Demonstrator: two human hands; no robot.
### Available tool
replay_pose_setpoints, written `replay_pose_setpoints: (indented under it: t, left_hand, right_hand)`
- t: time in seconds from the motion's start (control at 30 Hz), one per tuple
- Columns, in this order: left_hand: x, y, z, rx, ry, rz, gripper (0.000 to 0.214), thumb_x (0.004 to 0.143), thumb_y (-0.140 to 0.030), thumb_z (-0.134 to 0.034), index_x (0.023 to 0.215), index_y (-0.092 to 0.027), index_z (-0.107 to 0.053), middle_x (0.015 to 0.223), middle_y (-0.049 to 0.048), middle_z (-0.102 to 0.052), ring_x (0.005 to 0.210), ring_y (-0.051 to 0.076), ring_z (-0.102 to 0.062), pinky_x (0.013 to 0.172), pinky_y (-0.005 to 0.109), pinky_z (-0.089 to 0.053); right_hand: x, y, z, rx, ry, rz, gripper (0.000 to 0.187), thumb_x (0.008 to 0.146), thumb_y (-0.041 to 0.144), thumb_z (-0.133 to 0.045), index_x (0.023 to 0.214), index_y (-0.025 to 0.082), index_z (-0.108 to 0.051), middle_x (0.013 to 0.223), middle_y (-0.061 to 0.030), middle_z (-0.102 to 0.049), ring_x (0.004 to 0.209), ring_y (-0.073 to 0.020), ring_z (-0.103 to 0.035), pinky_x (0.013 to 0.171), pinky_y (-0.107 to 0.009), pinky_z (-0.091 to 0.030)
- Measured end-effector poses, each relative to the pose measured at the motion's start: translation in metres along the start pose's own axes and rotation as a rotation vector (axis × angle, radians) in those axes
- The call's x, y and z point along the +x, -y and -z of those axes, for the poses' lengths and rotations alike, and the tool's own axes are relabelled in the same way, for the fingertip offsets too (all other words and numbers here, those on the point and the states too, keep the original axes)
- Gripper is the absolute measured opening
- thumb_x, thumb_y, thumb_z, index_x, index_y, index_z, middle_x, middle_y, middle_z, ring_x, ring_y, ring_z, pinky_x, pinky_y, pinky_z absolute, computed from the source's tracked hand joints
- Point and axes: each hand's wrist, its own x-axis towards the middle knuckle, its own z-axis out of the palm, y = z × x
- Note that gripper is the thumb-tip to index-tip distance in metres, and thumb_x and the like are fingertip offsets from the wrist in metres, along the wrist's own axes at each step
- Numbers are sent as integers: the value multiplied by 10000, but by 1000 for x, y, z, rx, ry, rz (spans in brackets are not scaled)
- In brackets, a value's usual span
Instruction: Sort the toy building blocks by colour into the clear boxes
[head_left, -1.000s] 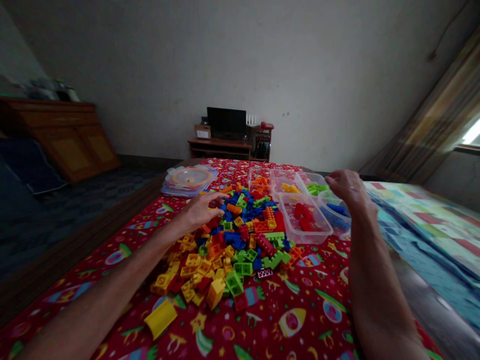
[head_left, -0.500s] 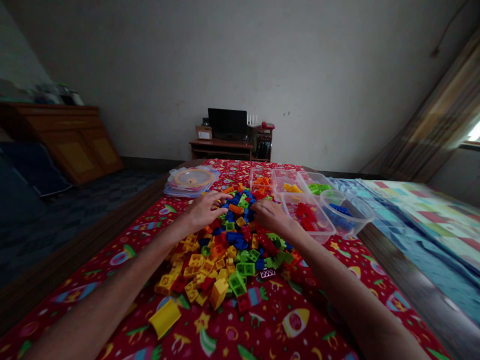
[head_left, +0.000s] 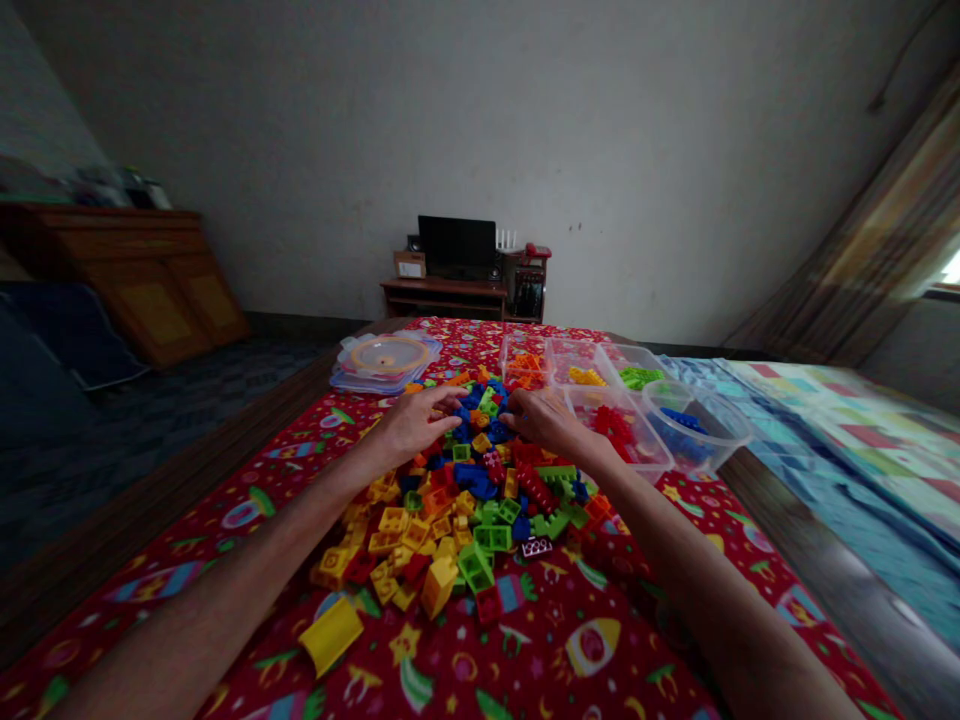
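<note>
A pile of toy building bricks in yellow, orange, green, blue and red spreads across the red patterned tablecloth. At the far left part of the pile is my left hand, thumb and fingers apart, with no brick visible in its grasp. My right hand is over the far right part, fingers curled down and thumb close to them. Its fingertips are partly hidden, and what they hold, if anything, I cannot make out. Blue bricks and a green brick lie between the hands.
To the right, a clear divided container holds bricks sorted by colour. Beside it stands a round clear tub with blue bricks. Stacked clear lids lie at the far left. A yellow curved piece sits near the front.
The orange brick that lay on top between my hands no longer shows in that spot. Both hands have shifted only slightly.
</note>
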Motion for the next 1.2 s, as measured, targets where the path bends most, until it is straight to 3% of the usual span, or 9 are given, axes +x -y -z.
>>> replay_pose_setpoints:
  t: [0.1,0.23,0.37,0.47,0.63,0.8,0.93,1.03,1.2]
  left_hand:
    - [1,4,-5,-171,-4,18,472,729,-333,-638,1170,-168,-606,1015,69,-693,922,210,-667,858,392,-553]
    - [3,5,-12,-282,-16,43,533,682,-394,-699,1145,-154,-589,966,73,-699,900,224,-679,849,404,-547]
    - [3,2,-16,-309,-13,73,617,687,-490,-696,1172,-139,-547,911,74,-709,825,229,-694,771,379,-558]
    - [0,-3,-12,-226,-19,57,552,793,-542,-575,1175,-143,-557,884,73,-721,760,219,-696,715,355,-562]
    - [-2,-8,4,222,-100,-70,317,843,-394,-514,960,-170,-704,989,75,-733,901,231,-671,874,362,-516]
    - [1,6,19,330,-3,-47,283,787,-303,-507,918,-188,-730,992,69,-736,916,235,-671,900,380,-513]
    - [2,14,21,330,50,-30,338,780,-326,-516,1004,-169,-714,1075,95,-710,971,259,-666,909,411,-520]
    - [0,13,12,351,80,-96,417,802,-341,-520,1160,-175,-655,1226,101,-652,1118,265,-606,1012,422,-453]
    - [-3,17,-7,368,185,-255,433,861,-295,-465,1265,-186,-579,1352,98,-564,1259,231,-497,1096,401,-356]
  right_hand:
    - [4,6,1,179,-23,-6,215,883,246,-548,1055,135,-614,842,-46,-674,709,-114,-555,613,-206,-335]
    - [3,27,5,339,10,29,378,844,196,-584,1218,156,-542,856,-35,-688,728,-124,-592,637,-204,-377]
    - [-1,44,9,277,20,114,364,842,165,-570,1206,149,-578,797,-42,-679,676,-118,-578,618,-205,-354]
    - [-2,40,16,180,-48,91,309,870,202,-537,1168,172,-612,766,-33,-673,631,-107,-547,591,-205,-324]
    - [-7,-9,48,-54,-302,-136,317,870,225,-484,1144,165,-630,805,-68,-686,674,-138,-561,621,-234,-339]
    - [-37,-78,93,-297,-490,-508,325,825,243,-495,1098,198,-667,860,-100,-695,769,-208,-599,656,-294,-373]
    - [-73,-126,110,-372,-463,-734,353,749,174,-510,1044,160,-705,953,-188,-684,867,-317,-615,661,-382,-395]
    - [-93,-154,110,-301,-354,-834,334,678,143,-535,941,180,-738,908,-176,-678,862,-367,-619,660,-436,-425]
    - [-89,-156,105,-242,-366,-759,255,730,237,-546,892,205,-741,866,-143,-673,927,-386,-624,744,-505,-460]
